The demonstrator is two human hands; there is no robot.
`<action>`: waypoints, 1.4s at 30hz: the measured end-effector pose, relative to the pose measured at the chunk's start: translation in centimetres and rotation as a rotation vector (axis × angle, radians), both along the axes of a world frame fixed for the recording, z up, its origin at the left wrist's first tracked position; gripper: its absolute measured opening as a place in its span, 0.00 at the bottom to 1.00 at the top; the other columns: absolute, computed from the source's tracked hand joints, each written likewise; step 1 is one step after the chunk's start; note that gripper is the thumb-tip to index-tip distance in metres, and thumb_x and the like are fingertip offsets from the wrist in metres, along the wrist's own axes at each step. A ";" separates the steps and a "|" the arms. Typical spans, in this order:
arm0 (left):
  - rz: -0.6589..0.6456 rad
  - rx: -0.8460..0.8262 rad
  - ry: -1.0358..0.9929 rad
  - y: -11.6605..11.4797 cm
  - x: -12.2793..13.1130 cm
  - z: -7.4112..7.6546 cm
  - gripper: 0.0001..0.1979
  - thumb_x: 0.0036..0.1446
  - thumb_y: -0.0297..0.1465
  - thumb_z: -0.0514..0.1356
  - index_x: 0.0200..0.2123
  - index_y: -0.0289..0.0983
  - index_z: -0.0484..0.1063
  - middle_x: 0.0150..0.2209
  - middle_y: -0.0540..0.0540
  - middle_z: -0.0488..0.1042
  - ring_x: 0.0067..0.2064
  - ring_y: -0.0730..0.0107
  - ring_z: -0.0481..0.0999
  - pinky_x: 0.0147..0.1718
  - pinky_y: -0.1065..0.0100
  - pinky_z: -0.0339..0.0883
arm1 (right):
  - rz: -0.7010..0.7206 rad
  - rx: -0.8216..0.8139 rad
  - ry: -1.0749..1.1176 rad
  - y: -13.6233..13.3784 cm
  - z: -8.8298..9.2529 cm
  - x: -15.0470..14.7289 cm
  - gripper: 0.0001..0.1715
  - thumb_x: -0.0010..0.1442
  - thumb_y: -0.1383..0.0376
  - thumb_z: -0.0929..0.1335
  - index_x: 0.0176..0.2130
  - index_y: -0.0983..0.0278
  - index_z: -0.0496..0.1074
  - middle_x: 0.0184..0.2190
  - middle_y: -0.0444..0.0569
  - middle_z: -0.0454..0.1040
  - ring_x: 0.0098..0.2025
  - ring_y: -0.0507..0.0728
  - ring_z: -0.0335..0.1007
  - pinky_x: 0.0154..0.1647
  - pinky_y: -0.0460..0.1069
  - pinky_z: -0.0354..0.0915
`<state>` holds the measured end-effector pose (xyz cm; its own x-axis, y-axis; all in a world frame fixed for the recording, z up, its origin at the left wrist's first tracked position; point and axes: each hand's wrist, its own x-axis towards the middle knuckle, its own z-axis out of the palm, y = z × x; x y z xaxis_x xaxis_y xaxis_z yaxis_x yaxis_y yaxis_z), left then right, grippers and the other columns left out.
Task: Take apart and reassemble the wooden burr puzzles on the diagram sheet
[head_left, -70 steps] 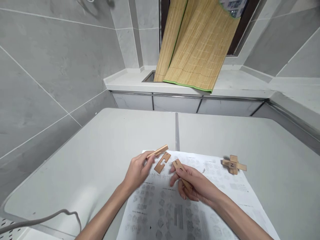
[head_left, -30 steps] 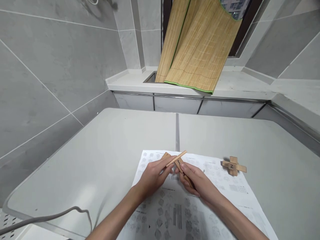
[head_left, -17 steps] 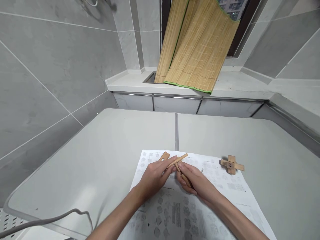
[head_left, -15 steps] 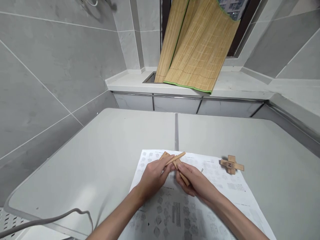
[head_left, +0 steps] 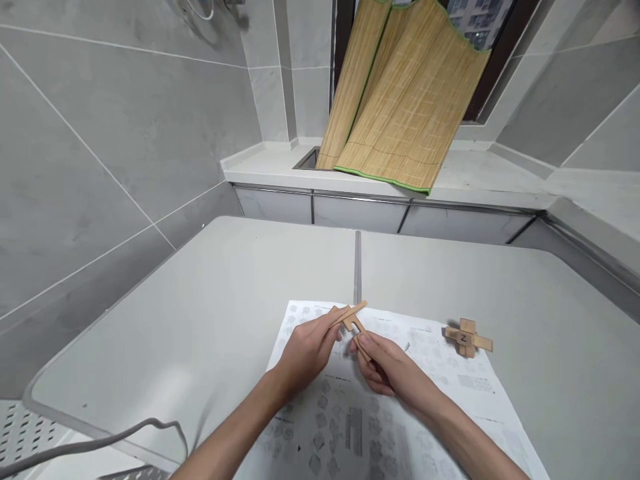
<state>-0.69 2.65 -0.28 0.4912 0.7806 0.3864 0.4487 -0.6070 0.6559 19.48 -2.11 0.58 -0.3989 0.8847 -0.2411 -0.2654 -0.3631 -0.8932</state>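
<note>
My left hand [head_left: 307, 350] pinches a flat wooden puzzle piece [head_left: 353, 311] that slants up to the right. My right hand [head_left: 387, 367] grips a second notched wooden piece [head_left: 358, 328], and the two pieces cross and touch just above a printed instruction sheet [head_left: 350, 427]. A third wooden piece lies on the sheet behind my left fingers, mostly hidden. An assembled wooden cross puzzle [head_left: 467, 337] marked with a letter rests on the sheet's right corner, apart from both hands.
A light grey table [head_left: 210, 293] with a centre seam carries the sheet. A bamboo mat [head_left: 400, 100] leans on the ledge at the back. A grey cable [head_left: 100, 437] runs past the table's near left corner. Grey tiled walls stand at left and right.
My left hand carried its piece from the left over to the right hand's piece. The two pieces now cross and touch. The view shifted slightly.
</note>
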 end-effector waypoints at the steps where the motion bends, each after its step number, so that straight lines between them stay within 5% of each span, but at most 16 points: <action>1: -0.009 0.000 0.001 -0.1 0.0 0.2 0.22 0.77 0.31 0.48 0.69 0.48 0.65 0.48 0.49 0.83 0.39 0.71 0.82 0.47 0.67 0.77 | 0.000 -0.006 0.000 0.0 0.0 0.0 0.29 0.69 0.40 0.67 0.41 0.63 0.73 0.21 0.36 0.56 0.21 0.48 0.41 0.20 0.45 0.45; 4: -0.046 -0.036 0.003 -0.6 0.4 0.7 0.24 0.76 0.30 0.47 0.71 0.52 0.63 0.54 0.49 0.81 0.38 0.72 0.82 0.48 0.67 0.77 | -0.003 -0.021 -0.004 0.1 0.0 0.0 0.28 0.68 0.40 0.68 0.40 0.63 0.73 0.21 0.36 0.55 0.20 0.47 0.40 0.20 0.45 0.43; 7: -0.089 -0.043 0.007 -0.8 0.8 0.4 0.24 0.76 0.29 0.48 0.69 0.50 0.66 0.46 0.49 0.84 0.39 0.70 0.83 0.44 0.69 0.77 | -0.017 -0.024 -0.001 0.2 0.1 -0.1 0.28 0.68 0.41 0.68 0.40 0.63 0.72 0.21 0.36 0.56 0.19 0.47 0.41 0.20 0.46 0.43; 17: 0.022 0.029 -0.061 0.2 0.1 -0.3 0.18 0.76 0.28 0.49 0.63 0.41 0.70 0.50 0.45 0.83 0.45 0.68 0.84 0.48 0.67 0.77 | -0.029 0.045 -0.027 0.3 0.0 0.1 0.26 0.72 0.44 0.65 0.43 0.64 0.73 0.25 0.41 0.66 0.21 0.49 0.58 0.21 0.46 0.53; 29: -0.027 0.010 -0.050 -0.2 0.7 0.2 0.20 0.74 0.25 0.49 0.63 0.44 0.70 0.45 0.49 0.84 0.39 0.71 0.82 0.41 0.70 0.75 | -0.120 0.059 -0.058 0.1 -0.2 -0.2 0.28 0.70 0.43 0.67 0.41 0.65 0.74 0.22 0.40 0.65 0.20 0.48 0.54 0.19 0.45 0.49; 42: 0.077 0.008 -0.017 -0.7 1.1 -0.2 0.14 0.73 0.26 0.51 0.55 0.40 0.72 0.41 0.48 0.84 0.35 0.69 0.83 0.35 0.70 0.73 | -0.117 0.091 -0.108 -0.1 -0.4 -0.6 0.28 0.70 0.42 0.66 0.41 0.64 0.72 0.24 0.41 0.68 0.21 0.49 0.59 0.21 0.45 0.55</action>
<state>0.45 1.90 -0.51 0.4232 0.8124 0.4011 0.4826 -0.5768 0.6590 18.90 -2.22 0.18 -0.2678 0.9437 -0.1940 -0.2015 -0.2518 -0.9466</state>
